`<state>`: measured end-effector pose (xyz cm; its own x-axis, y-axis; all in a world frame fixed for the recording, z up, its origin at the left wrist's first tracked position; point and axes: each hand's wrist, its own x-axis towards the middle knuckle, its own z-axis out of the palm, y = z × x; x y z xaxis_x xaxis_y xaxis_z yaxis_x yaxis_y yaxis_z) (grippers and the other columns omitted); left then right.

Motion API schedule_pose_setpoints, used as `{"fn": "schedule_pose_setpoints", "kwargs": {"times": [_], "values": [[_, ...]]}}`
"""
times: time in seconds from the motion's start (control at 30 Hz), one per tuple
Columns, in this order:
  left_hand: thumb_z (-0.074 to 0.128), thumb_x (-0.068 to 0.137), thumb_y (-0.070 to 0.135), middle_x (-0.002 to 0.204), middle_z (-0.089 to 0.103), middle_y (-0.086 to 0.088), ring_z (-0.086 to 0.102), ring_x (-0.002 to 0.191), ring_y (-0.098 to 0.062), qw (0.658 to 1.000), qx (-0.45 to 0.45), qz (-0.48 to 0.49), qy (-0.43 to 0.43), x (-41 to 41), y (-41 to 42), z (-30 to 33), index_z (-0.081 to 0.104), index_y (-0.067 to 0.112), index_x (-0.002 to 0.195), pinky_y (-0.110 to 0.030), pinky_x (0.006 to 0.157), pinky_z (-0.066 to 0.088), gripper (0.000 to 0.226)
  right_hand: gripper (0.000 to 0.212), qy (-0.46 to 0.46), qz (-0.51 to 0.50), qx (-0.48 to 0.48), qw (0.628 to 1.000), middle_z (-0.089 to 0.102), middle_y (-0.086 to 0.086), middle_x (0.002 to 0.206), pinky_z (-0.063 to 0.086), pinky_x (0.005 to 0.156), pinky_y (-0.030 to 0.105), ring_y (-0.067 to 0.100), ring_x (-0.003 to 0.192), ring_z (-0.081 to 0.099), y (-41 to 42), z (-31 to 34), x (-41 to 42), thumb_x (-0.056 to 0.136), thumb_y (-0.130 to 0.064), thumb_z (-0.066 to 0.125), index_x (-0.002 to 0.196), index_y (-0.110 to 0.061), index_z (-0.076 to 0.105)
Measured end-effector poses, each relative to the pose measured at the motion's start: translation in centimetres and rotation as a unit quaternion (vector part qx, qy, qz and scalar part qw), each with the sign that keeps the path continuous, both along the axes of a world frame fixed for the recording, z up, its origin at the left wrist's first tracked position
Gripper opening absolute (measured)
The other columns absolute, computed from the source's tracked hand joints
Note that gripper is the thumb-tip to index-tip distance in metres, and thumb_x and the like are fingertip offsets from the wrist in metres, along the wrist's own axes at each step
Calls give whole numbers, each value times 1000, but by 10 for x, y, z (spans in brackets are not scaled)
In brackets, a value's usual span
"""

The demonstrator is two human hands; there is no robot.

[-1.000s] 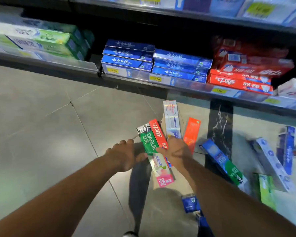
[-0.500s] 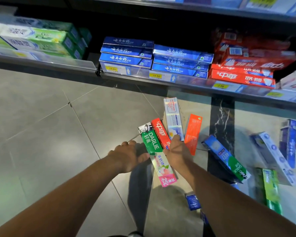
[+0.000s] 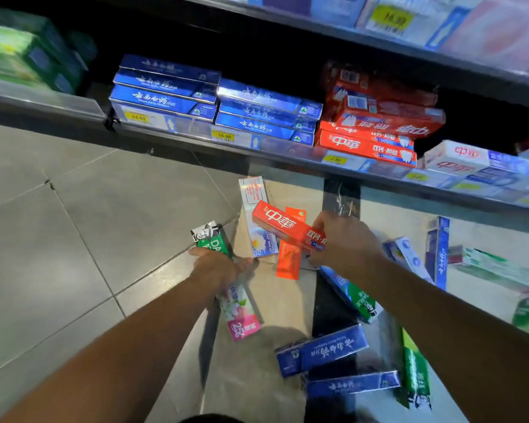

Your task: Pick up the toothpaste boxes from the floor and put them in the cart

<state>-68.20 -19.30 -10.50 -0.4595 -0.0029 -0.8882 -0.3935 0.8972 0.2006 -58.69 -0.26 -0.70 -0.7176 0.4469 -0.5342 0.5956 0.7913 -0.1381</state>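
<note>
My left hand (image 3: 217,267) grips a long green Darlie toothpaste box (image 3: 214,239) around its middle; its pink end (image 3: 242,325) sticks out toward me. My right hand (image 3: 345,242) holds a red toothpaste box (image 3: 283,225) by its right end, lifted above the floor. Below it on the tiles lie a silver-white box (image 3: 254,209) and an orange box (image 3: 287,261). Two dark blue boxes (image 3: 321,351) lie nearer to me, with green boxes (image 3: 416,377) beside them. No cart is in view.
A low store shelf (image 3: 257,148) runs across the back, stacked with blue boxes (image 3: 165,96) and red boxes (image 3: 376,129). More fallen boxes (image 3: 437,251) lie on the floor at the right, partly under my right arm. Grey floor tiles (image 3: 74,224) spread to the left.
My right hand has lifted the red box out of the pile and swung it to the right. My left hand now grips the green box, which lay in the pile before.
</note>
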Motion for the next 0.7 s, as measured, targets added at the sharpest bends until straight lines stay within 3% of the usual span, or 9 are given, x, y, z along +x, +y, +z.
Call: {"fn": "schedule_pose_setpoints", "kwargs": {"times": [0.07,0.2,0.3,0.37,0.43,0.5,0.63,0.7], "values": [[76,53,71,121,59,-21,64,106,-42,999,-19,26,31,4,2,-16,9,-7,147,-49,78,58,139,49,-2,-5,13,1000,68,3,108,50,75,31,25,95,64,9,0,6,75,-40,80,115,-25,55],[85,61,42,119,52,-21,63,104,-41,994,-13,55,90,16,-2,-32,3,9,146,-54,79,59,123,54,-4,0,26,1000,68,3,111,53,81,33,24,97,63,18,-6,15,72,-38,82,118,-24,56],[84,54,36,114,56,-18,66,99,-39,992,19,94,78,14,-7,-29,15,14,136,-54,77,60,109,55,-4,-2,31,1000,68,3,111,54,83,35,23,98,63,21,-11,17,72,-41,83,117,-25,56],[86,63,29,104,62,-16,70,85,-36,988,61,133,52,10,-15,-15,29,10,122,-54,67,61,84,55,1,-10,23,1000,68,2,110,55,80,35,22,95,65,21,-11,17,73,-42,82,117,-25,55],[82,76,18,92,69,-18,71,66,-29,983,102,147,44,6,-26,9,49,1,116,-49,54,61,55,53,12,-14,15,1000,69,2,108,52,73,31,21,92,66,20,-4,17,74,-43,81,115,-24,54],[79,81,12,86,73,-20,69,59,-29,977,156,142,30,1,-37,40,64,1,107,-47,54,61,32,51,37,-21,5,999,70,3,106,45,67,28,22,90,67,15,5,20,76,-45,79,113,-22,53],[72,88,12,100,75,-19,73,88,-41,969,216,119,8,-10,-48,145,67,8,106,-56,76,61,19,57,39,-20,-31,999,69,4,111,49,73,30,23,96,69,5,70,36,77,-47,79,119,-19,54],[71,89,12,100,76,-16,73,90,-40,967,226,120,16,-13,-51,204,67,11,106,-57,80,59,18,56,35,-13,-43,998,71,5,111,51,77,30,24,96,69,2,117,40,75,-45,80,119,-20,55]]}}
